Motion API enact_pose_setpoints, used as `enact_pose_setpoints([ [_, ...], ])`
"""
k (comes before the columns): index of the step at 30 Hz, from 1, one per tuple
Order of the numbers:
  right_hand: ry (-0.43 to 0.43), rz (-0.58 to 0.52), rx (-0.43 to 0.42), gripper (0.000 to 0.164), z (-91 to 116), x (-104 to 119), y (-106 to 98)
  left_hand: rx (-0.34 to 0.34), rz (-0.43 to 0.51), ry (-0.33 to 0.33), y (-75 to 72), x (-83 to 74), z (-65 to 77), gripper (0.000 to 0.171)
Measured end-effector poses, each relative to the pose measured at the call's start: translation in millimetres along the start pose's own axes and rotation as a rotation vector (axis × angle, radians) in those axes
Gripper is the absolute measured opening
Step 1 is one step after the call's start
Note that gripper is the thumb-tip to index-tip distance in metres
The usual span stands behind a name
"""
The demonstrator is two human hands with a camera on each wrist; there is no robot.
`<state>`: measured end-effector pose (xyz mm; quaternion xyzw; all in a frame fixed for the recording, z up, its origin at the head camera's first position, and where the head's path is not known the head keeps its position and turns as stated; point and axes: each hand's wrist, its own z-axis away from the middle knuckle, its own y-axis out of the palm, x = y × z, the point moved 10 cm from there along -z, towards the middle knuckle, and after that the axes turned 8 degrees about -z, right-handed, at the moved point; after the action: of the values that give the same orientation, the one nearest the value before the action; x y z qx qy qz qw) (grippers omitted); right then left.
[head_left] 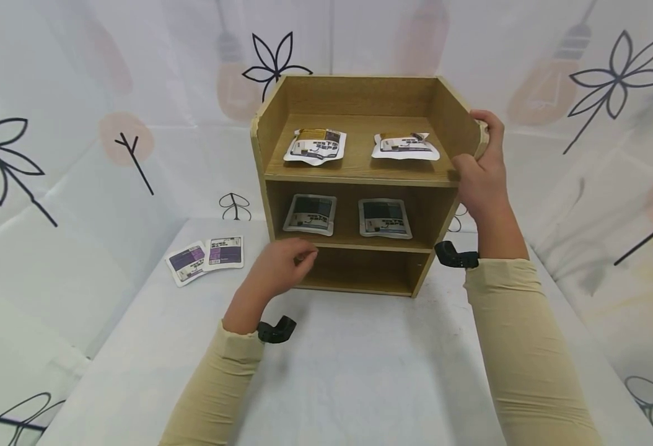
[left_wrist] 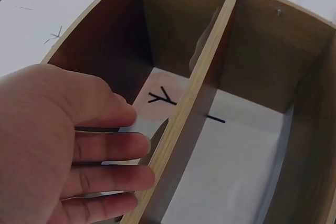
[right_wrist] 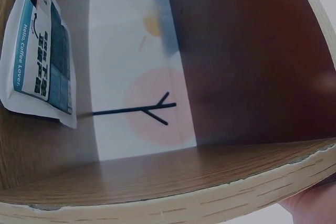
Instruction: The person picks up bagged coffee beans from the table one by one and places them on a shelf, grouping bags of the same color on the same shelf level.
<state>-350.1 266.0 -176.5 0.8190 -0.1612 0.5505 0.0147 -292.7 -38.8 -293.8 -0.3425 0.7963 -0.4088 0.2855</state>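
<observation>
A small wooden shelf unit (head_left: pixel 360 181) stands on the white table, with an open top tray and two compartments below. My right hand (head_left: pixel 485 173) grips the edge of its right side panel near the top. My left hand (head_left: pixel 282 263) is at the front of the middle shelf board; in the left wrist view its fingers (left_wrist: pixel 113 177) extend toward the board's edge, holding nothing visible. Just behind it on the middle shelf lies a dark green-labelled coffee pouch (head_left: pixel 311 214), and another green pouch (head_left: pixel 385 218) lies to the right.
On the top tray sit two white pouches, a left one (head_left: pixel 315 146) and a right one (head_left: pixel 406 147). Two purple-labelled pouches (head_left: pixel 225 252) overlap on the table, left of the unit. A patterned white sheet (head_left: pixel 181 74) hangs behind and at the sides.
</observation>
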Motion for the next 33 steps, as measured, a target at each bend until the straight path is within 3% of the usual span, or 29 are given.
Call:
enact_pose_setpoints([
  [18, -0.021, 0.003, 0.013, 0.065, -0.7, 0.1, 1.1, 0.181, 0.054, -0.167, 0.6, 42.3, 16.9, 0.020],
  [33, -0.019, 0.001, 0.008, 0.066, -2.3, -2.3, 0.0, 0.166, 0.028, -0.227, -9.5, 71.8, 29.6, 0.024],
])
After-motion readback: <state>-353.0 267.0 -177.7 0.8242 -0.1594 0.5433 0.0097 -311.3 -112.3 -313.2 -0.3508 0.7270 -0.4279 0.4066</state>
